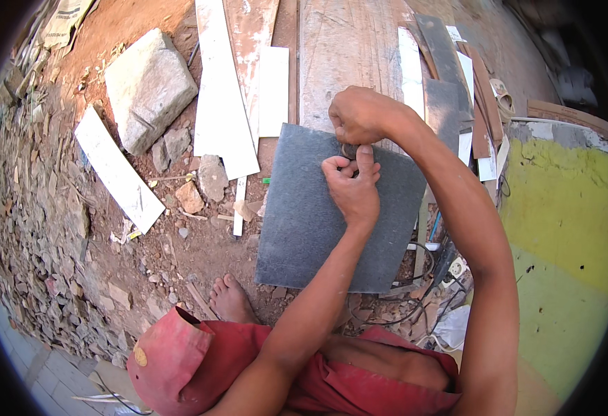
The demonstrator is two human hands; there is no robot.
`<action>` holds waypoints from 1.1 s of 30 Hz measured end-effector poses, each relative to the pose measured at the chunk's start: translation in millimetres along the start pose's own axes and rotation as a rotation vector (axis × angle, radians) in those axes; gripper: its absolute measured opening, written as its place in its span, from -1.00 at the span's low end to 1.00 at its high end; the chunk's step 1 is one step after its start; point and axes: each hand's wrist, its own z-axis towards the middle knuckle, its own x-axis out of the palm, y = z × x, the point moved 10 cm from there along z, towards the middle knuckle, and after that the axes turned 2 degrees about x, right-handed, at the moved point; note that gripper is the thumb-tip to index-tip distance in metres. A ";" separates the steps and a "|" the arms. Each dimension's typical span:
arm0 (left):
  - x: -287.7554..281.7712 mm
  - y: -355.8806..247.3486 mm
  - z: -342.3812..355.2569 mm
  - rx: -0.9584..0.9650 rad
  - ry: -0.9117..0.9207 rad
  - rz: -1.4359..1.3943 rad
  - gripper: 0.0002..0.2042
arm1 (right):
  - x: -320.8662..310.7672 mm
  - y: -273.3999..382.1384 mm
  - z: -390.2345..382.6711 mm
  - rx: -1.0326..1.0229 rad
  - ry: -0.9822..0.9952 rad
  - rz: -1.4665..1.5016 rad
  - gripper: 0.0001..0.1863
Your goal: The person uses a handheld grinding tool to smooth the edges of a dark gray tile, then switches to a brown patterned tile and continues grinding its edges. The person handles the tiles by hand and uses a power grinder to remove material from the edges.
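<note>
A dark grey square slab lies below my hands, over the near part of a long wooden board. My left hand is over the slab's upper part, fingers curled around a small dark item that is mostly hidden. Just above it, my right hand is closed at the slab's top edge, its fingertips close to that same item; what exactly it grips is too hidden to name.
White strips and a large pale stone block lie on the left among rubble. Stacked offcuts are at the upper right, beside a yellow-green slab. Cables and a socket strip lie right. My bare foot is below.
</note>
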 end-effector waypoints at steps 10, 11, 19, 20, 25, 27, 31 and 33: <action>-0.8 3.3 0.2 0.009 -0.009 0.057 -0.56 | -1.3 -22.6 1.4 -0.015 -0.060 0.049 -0.86; -0.8 3.2 0.4 0.011 -0.010 0.052 -0.56 | -3.5 -25.5 0.9 -0.005 -0.057 0.065 -0.86; -0.9 5.4 0.3 0.053 -0.077 -0.011 -0.57 | 1.8 -20.3 -0.9 -0.004 -0.028 0.169 -0.85; -3.3 5.5 0.4 0.055 -0.086 -0.009 -0.57 | 1.1 -22.9 -2.0 0.008 -0.020 0.190 -0.86; -2.9 3.6 -1.2 0.052 -0.092 -0.012 -0.57 | 1.5 -13.1 2.8 -0.039 -0.026 0.130 -0.84; -2.8 3.6 0.9 0.069 -0.083 -0.001 -0.57 | 5.0 -14.7 4.7 -0.054 -0.029 0.184 -0.84; -2.1 2.6 -2.0 0.035 -0.094 -0.017 -0.57 | -6.0 -37.1 1.4 -0.001 -0.030 0.136 -0.83; -2.1 1.5 -1.0 0.041 -0.095 -0.024 -0.58 | -15.1 -34.2 -3.7 -0.023 -0.057 0.175 -0.84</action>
